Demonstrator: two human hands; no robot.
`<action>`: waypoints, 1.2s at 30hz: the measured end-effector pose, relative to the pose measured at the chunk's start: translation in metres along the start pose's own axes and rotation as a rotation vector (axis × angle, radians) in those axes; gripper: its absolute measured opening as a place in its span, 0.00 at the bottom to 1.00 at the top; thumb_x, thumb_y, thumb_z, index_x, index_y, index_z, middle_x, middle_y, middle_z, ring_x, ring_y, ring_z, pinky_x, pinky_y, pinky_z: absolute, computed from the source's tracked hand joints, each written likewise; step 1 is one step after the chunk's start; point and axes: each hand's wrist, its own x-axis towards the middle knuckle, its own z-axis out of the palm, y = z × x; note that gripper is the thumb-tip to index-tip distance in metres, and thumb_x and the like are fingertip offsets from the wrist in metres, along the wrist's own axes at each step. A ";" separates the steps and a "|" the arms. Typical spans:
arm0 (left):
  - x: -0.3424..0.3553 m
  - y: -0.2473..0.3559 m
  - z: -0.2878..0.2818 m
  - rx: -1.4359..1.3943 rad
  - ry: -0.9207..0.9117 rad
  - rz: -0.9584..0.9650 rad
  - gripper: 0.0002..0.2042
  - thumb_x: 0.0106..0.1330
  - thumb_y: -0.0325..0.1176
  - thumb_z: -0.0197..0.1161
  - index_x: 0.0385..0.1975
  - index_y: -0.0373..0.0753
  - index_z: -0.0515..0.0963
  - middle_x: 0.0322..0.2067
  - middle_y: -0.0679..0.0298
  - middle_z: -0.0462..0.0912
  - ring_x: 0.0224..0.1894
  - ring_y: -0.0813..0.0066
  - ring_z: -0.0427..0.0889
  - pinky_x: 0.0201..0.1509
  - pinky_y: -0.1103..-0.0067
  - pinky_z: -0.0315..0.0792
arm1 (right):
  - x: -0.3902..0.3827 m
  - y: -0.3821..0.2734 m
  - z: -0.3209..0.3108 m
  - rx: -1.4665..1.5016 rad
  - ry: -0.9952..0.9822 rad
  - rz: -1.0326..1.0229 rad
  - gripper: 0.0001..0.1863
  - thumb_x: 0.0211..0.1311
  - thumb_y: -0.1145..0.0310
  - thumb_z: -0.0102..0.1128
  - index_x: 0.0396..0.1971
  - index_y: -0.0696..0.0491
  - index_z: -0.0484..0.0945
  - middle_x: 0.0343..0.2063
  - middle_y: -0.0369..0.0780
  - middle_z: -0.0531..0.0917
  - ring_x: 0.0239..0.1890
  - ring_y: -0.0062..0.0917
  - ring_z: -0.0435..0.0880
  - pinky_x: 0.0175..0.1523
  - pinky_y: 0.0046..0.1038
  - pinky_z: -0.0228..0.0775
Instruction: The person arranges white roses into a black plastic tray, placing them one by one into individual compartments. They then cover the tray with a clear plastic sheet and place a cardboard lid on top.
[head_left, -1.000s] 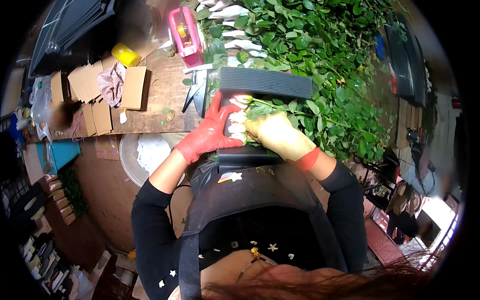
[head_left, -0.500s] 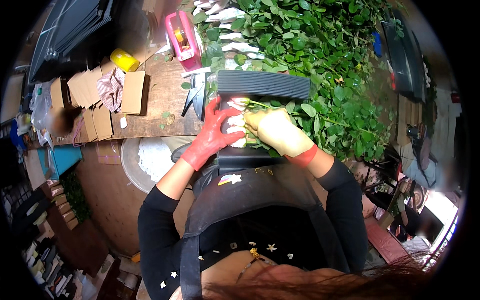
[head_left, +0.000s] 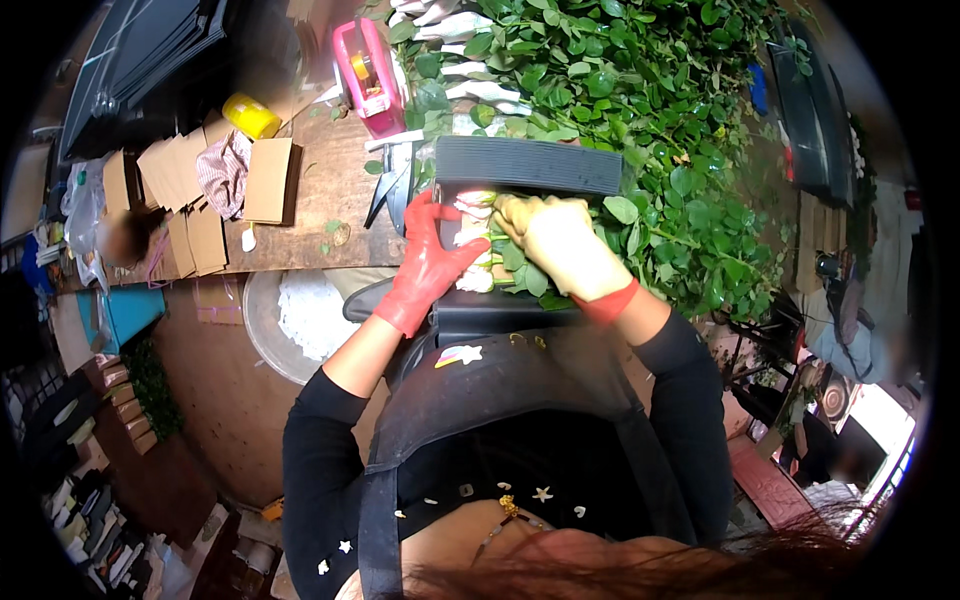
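Observation:
Several white and pale pink roses (head_left: 474,278) lie sideways on the work stand in front of me, heads to the left and stems to the right. My left hand (head_left: 428,262), in a red rubber glove, cups the heads from the left, with thumb and fingers apart and touching the blooms. In a pale yellow glove over a red one, my right hand (head_left: 560,245) is closed just behind the upper heads, its fingertips pinching a rose stem. A black ridged board (head_left: 528,166) stands along the stand's far side. Part of the bunch is hidden beneath my right hand.
A thick heap of leafy rose stems (head_left: 660,110) covers the right of the table, with wrapped white heads (head_left: 485,92) behind. Left of them are a pink tape dispenser (head_left: 366,80), black scissors (head_left: 393,188), cardboard pieces (head_left: 270,182) and a yellow tub (head_left: 250,117). A basin (head_left: 262,335) stands below.
My left thumb has moved up along the rose heads and its fingers have curled inward. My right hand has shifted slightly up, uncovering more leaves and stems below it.

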 end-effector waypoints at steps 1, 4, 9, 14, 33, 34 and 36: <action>-0.002 -0.002 0.002 -0.080 -0.004 -0.036 0.42 0.55 0.40 0.83 0.68 0.40 0.68 0.71 0.45 0.58 0.73 0.46 0.63 0.77 0.60 0.61 | 0.004 0.010 0.007 0.111 0.017 -0.009 0.07 0.72 0.62 0.62 0.36 0.48 0.82 0.22 0.41 0.85 0.25 0.38 0.87 0.33 0.37 0.80; 0.002 -0.012 0.006 -0.167 -0.005 -0.032 0.46 0.55 0.41 0.83 0.71 0.38 0.63 0.71 0.46 0.57 0.71 0.50 0.65 0.76 0.60 0.63 | 0.007 0.017 0.005 0.145 0.020 -0.088 0.08 0.72 0.62 0.61 0.32 0.47 0.80 0.20 0.40 0.83 0.22 0.39 0.86 0.30 0.38 0.79; 0.017 0.003 -0.009 0.086 -0.168 -0.091 0.41 0.56 0.43 0.82 0.68 0.36 0.68 0.72 0.47 0.57 0.71 0.51 0.67 0.74 0.64 0.66 | 0.002 0.012 0.014 0.053 -0.019 -0.125 0.04 0.60 0.66 0.60 0.34 0.47 0.79 0.21 0.38 0.85 0.22 0.34 0.88 0.26 0.39 0.80; 0.024 0.006 0.001 -0.228 -0.055 -0.231 0.26 0.60 0.41 0.81 0.52 0.33 0.80 0.73 0.46 0.60 0.75 0.52 0.65 0.74 0.67 0.67 | 0.000 0.000 -0.007 0.082 -0.128 -0.009 0.06 0.68 0.67 0.58 0.37 0.51 0.81 0.27 0.41 0.87 0.28 0.40 0.89 0.34 0.42 0.82; 0.022 -0.010 0.011 -0.220 0.125 0.021 0.43 0.59 0.31 0.81 0.72 0.37 0.61 0.61 0.56 0.69 0.57 0.64 0.76 0.60 0.71 0.75 | 0.002 -0.006 0.025 0.555 0.166 -0.038 0.27 0.59 0.84 0.54 0.58 0.49 0.85 0.55 0.44 0.87 0.56 0.46 0.86 0.59 0.43 0.81; 0.021 -0.013 0.014 -0.276 0.145 0.114 0.41 0.59 0.31 0.81 0.71 0.38 0.63 0.63 0.56 0.68 0.57 0.64 0.76 0.60 0.71 0.74 | 0.002 -0.005 0.022 0.550 0.172 -0.055 0.28 0.58 0.85 0.54 0.57 0.49 0.85 0.55 0.44 0.87 0.56 0.46 0.85 0.59 0.43 0.81; 0.024 -0.006 0.012 -0.016 0.130 0.256 0.31 0.62 0.29 0.78 0.65 0.43 0.73 0.68 0.55 0.64 0.59 0.66 0.75 0.62 0.71 0.74 | 0.000 0.003 0.019 0.507 0.185 -0.109 0.28 0.55 0.86 0.53 0.56 0.52 0.85 0.56 0.46 0.86 0.57 0.47 0.85 0.60 0.43 0.80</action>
